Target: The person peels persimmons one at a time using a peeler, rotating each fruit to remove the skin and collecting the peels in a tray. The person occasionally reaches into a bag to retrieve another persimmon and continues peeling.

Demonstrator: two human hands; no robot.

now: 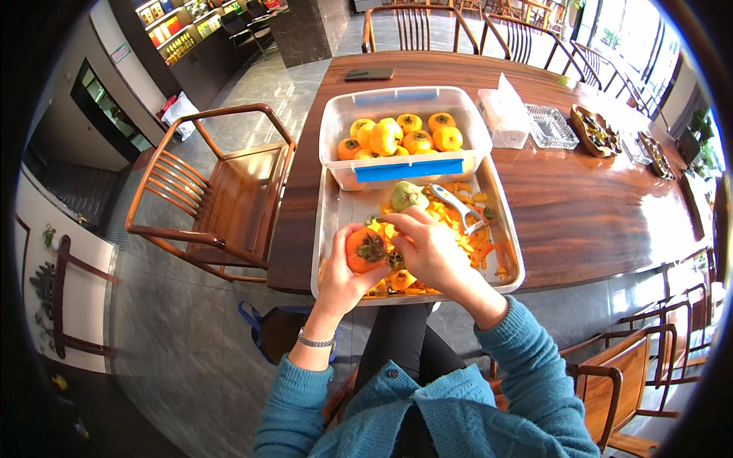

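Left hand (347,267) grips an orange persimmon (365,250), leafy calyx up, over the steel tray (336,210); right hand (427,248) pinches at that calyx. Thin glossy peel strips (477,244) heap the tray beside a white peeler (456,204). Judging by the clear plastic tub (336,126) of smooth round fruit on the wooden bench (595,206), much remains.

The left hand (341,276) grips an orange persimmon (365,250) while the right hand (432,250) touches its calyx above a metal tray (334,221).
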